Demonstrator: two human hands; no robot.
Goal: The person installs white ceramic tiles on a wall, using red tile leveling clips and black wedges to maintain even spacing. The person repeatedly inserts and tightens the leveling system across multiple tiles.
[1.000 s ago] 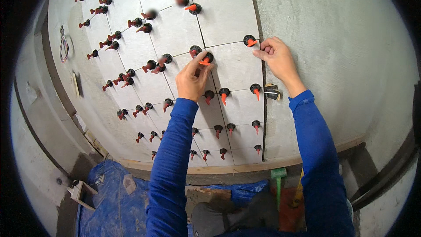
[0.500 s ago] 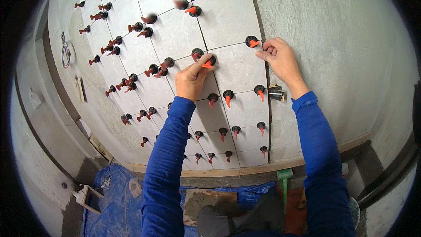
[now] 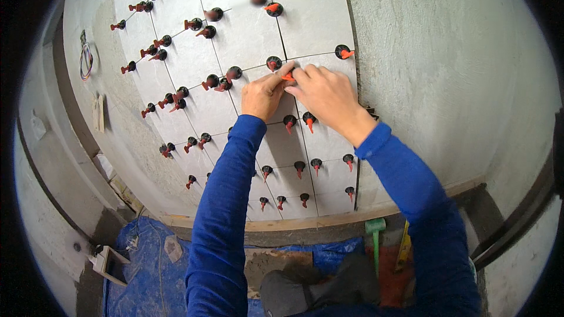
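Observation:
Light grey tiles (image 3: 314,29) cover the wall ahead, with black-and-red tile levelling clips (image 3: 289,122) standing along their joints. My left hand (image 3: 259,98) pinches an orange-handled tile levelling clip (image 3: 288,76) at a corner where tiles meet. From the right, my right hand (image 3: 330,97) closes its fingers on the same clip; its black base is hidden behind the hands. Just up and right, another orange-handled clip (image 3: 345,52) sits on the joint at the tiles' right edge, untouched. One more orange clip (image 3: 274,9) stands higher up.
Bare plastered wall (image 3: 429,58) runs right of the tiles. Below are a wooden batten (image 3: 376,215), a green mallet (image 3: 375,227), a yellow level (image 3: 403,248) and a blue tarp (image 3: 147,282). Coiled wires (image 3: 86,61) hang at the left.
My right hand has moved left from the clip at the right edge to the one my left hand pinches. The view has shifted slightly.

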